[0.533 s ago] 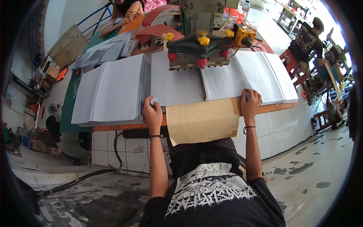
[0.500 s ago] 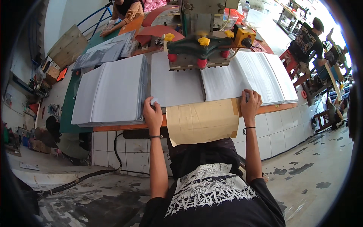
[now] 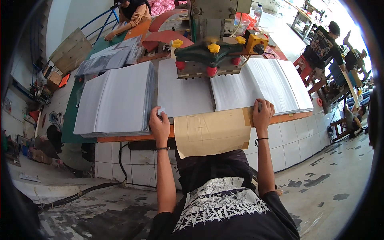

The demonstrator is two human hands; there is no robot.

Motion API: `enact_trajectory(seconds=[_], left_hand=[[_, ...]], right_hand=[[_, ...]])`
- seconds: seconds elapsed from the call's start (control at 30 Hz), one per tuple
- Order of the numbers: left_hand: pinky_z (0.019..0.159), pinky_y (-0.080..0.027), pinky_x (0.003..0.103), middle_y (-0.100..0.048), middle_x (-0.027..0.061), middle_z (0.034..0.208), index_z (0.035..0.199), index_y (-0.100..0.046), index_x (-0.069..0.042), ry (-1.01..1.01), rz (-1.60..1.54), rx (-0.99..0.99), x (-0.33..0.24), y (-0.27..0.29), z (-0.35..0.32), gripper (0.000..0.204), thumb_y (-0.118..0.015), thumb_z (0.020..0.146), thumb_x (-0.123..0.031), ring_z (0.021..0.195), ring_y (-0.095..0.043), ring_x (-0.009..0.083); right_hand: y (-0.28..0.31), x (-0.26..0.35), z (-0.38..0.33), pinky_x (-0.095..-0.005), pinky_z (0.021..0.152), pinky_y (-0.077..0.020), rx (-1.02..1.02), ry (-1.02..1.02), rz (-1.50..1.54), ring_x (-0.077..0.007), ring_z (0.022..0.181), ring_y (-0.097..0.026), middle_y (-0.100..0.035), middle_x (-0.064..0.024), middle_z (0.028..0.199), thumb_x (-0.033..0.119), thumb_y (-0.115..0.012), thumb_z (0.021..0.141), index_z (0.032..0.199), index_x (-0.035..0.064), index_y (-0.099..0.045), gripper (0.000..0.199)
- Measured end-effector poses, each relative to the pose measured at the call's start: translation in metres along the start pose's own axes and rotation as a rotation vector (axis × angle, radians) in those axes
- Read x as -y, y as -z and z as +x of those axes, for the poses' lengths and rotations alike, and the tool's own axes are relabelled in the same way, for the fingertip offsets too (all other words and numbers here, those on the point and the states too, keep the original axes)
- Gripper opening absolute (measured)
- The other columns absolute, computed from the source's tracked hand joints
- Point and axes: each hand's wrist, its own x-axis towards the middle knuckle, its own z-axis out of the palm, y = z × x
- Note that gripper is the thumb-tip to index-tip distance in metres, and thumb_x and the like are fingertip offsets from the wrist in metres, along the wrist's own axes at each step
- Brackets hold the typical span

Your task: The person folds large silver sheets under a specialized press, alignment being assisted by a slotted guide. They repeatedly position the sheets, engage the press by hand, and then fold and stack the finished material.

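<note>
My left hand (image 3: 160,126) is closed at the table's front edge, with a small whitish piece (image 3: 161,111) showing at its fingertips. Just beyond lies a flat white sheet (image 3: 182,94) beneath the press head. My right hand (image 3: 263,115) has its fingers curled in at the front edge of the right-hand stack of white sheets (image 3: 236,90); what they grip, if anything, is hidden. Between my hands, a tan paper sheet (image 3: 212,132) with thin lines and taped right corners hangs over the edge.
A press head (image 3: 208,56) with yellow knobs overhangs the sheets, a yellow control box (image 3: 257,42) beside it. Left stands a thick stack of white sheets (image 3: 124,98), with plastic-wrapped bundles (image 3: 108,56) behind. One person (image 3: 134,16) works far left; another (image 3: 324,48) sits far right.
My hands and the paper keep almost the same places. The view has shifted slightly, and the far-left person's arm has moved a little left.
</note>
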Motion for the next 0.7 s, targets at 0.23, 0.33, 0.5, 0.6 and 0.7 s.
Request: enact_trajectory(seconds=[0.23, 0.33, 0.5, 0.6, 0.7], left_hand=[[0.063, -0.046, 0.036, -0.065, 0.0121, 0.086, 0.113, -0.061, 0.0, -0.051, 0.042, -0.009, 0.004, 0.003, 0.003, 0.022, -0.061, 0.092, -0.005, 0.064, -0.051, 0.0183], [0.077, -0.049, 0.043, -0.066, 0.0198, 0.1, 0.112, -0.061, 0.001, 0.103, -0.008, 0.077, -0.015, 0.003, 0.002, 0.023, -0.059, 0.091, -0.006, 0.086, -0.06, 0.0333], [0.085, -0.05, 0.046, -0.067, 0.0226, 0.106, 0.112, -0.06, 0.002, 0.095, 0.004, 0.08, -0.009, 0.007, 0.001, 0.023, -0.058, 0.091, -0.007, 0.099, -0.064, 0.0403], [0.085, -0.05, 0.045, -0.067, 0.0219, 0.106, 0.112, -0.06, 0.001, 0.083, 0.01, 0.08, -0.005, 0.006, 0.001, 0.023, -0.058, 0.091, -0.008, 0.099, -0.065, 0.0399], [0.084, -0.05, 0.046, -0.067, 0.0215, 0.106, 0.111, -0.06, 0.001, 0.082, -0.01, 0.086, -0.005, 0.005, 0.0, 0.022, -0.058, 0.091, -0.008, 0.098, -0.065, 0.0399]], right_hand=[[-0.004, -0.001, 0.001, -0.0452, 0.1, -0.0376, -0.003, 0.018, -0.012, -0.0282, 0.111, -0.056, -0.068, -0.0066, 0.106, 0.019, -0.065, 0.094, 0.104, 0.0103, -0.072, 0.015], [-0.002, -0.006, 0.0, -0.0448, 0.1, -0.0376, 0.009, 0.002, -0.018, -0.0284, 0.111, -0.057, -0.068, -0.0068, 0.107, 0.019, -0.065, 0.094, 0.104, 0.0101, -0.072, 0.015], [-0.003, -0.001, 0.0, -0.0443, 0.1, -0.0378, 0.003, 0.003, -0.019, -0.0283, 0.111, -0.057, -0.068, -0.0067, 0.107, 0.019, -0.065, 0.094, 0.104, 0.0094, -0.072, 0.016], [-0.005, -0.002, -0.001, -0.0444, 0.1, -0.0378, 0.005, -0.001, -0.022, -0.0281, 0.111, -0.057, -0.069, -0.0067, 0.106, 0.02, -0.065, 0.094, 0.103, 0.0089, -0.072, 0.016], [-0.005, -0.006, -0.001, -0.0443, 0.1, -0.0379, 0.001, -0.001, -0.013, -0.028, 0.111, -0.057, -0.069, -0.0068, 0.106, 0.021, -0.064, 0.095, 0.103, 0.0088, -0.073, 0.017]])
